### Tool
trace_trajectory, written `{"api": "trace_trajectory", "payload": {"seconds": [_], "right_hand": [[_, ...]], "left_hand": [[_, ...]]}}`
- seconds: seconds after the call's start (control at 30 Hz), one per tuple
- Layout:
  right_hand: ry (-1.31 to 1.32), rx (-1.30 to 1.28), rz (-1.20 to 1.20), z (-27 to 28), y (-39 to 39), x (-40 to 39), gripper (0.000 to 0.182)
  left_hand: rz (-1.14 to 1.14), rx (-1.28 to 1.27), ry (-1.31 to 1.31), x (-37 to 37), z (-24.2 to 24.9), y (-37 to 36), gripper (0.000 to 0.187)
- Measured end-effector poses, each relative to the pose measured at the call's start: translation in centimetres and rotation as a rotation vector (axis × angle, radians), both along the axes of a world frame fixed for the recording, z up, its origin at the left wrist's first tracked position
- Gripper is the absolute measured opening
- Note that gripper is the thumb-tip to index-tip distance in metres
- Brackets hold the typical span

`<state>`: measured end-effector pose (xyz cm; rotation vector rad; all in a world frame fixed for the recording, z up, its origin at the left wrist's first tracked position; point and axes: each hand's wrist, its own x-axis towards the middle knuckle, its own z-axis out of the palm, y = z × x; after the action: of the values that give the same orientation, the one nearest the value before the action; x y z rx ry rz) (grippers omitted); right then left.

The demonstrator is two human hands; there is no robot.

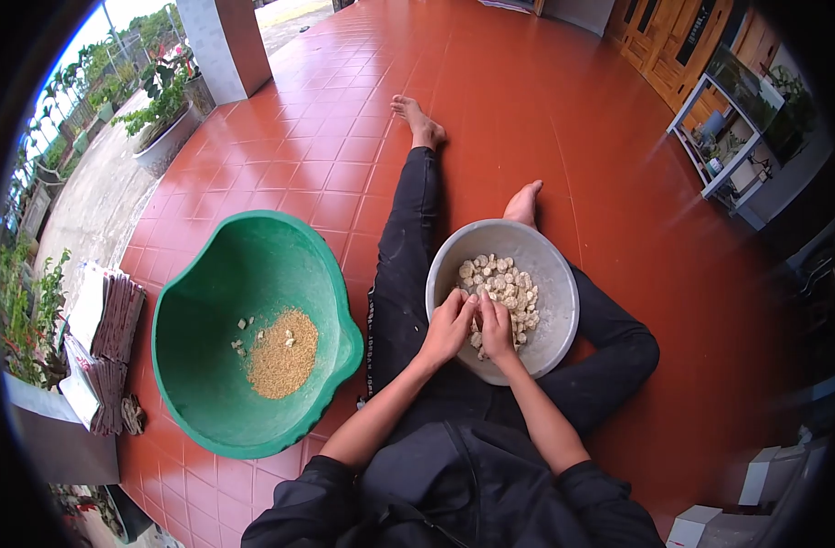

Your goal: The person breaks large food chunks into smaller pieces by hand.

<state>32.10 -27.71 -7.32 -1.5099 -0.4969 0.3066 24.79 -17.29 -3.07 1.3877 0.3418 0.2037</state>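
Dark jacket (426,479) sits behind left fingers (457,301) and right fingers (494,315), set close together; whether gripping cannot be told. Beneath them: pale pieces (525,297) inside grey bowl (558,315).

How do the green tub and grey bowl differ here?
The green tub looks larger, with an uneven rim; the grey bowl looks smaller and round. The tub holds mainly fine tan grains; the bowl holds pale chunky pieces. Both are open-topped and partly filled.

Red tiled floor (299,164) by a pillar (224,46) — leafy planter (164,151) just left of it, stacked bundles (120,315) lower down from it, and way off to its right, wooden doors (668,41) plus a glass tank (746,91) on a white stand (732,165).
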Motion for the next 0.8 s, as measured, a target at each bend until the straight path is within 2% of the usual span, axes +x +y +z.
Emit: {"api": "trace_trajectory", "payload": {"seconds": [0.07,0.1,0.13,0.17,0.2,0.27,0.3,0.33,0.37,0.4,0.47,0.63,0.8], "right_hand": [[0.387,0.171,0.048,5.4,0.1,-1.6,0.042],[0.394,0.171,0.038,4.7,-0.6,-1.1,0.042],[0.481,0.150,0.138,4.0,-1.6,-0.2,0.043],[0.565,0.131,0.240,3.1,-2.3,0.5,0.043],[0.567,0.136,0.232,3.1,-2.4,0.6,0.043],[0.477,0.068,0.190,3.1,-2.4,0.7,0.045],[0.273,0.002,0.112,3.1,-2.0,0.5,0.042],[0.273,0.009,0.111,3.2,-2.0,0.6,0.042],[0.218,0.044,0.140,3.3,-2.2,0.7,0.039],[0.163,0.079,0.168,3.7,-2.2,0.7,0.036],[0.061,0.067,0.180,4.6,-2.4,0.7,0.032],[-0.211,-0.105,0.202,5.6,-2.9,0.8,0.030],[-0.079,-0.008,0.243,4.9,-2.9,1.2,0.028]], "left_hand": [[0.067,0.293,-0.188,-0.4,1.2,-0.3,0.018],[0.031,0.334,-0.229,-0.4,1.2,-0.2,0.016],[0.019,0.333,-0.225,-0.5,1.6,-0.2,0.016],[-0.001,0.428,-0.224,-0.6,2.0,-0.2,0.016],[-0.022,0.522,-0.223,-0.7,2.5,-0.1,0.016],[-0.028,0.542,-0.230,-0.7,2.7,0.0,0.016],[-0.048,0.520,-0.176,-0.7,2.5,0.2,0.016],[-0.067,0.499,-0.123,-0.6,2.2,0.4,0.017],[-0.067,0.390,-0.133,-0.6,2.0,0.5,0.018],[-0.068,0.395,-0.131,-0.5,1.7,0.6,0.018],[-0.116,0.123,-0.124,-0.4,1.2,0.9,0.020],[-0.156,0.137,-0.099,-0.4,1.3,0.7,0.022],[-0.137,0.040,-0.157,-0.5,1.8,0.6,0.015]]}}
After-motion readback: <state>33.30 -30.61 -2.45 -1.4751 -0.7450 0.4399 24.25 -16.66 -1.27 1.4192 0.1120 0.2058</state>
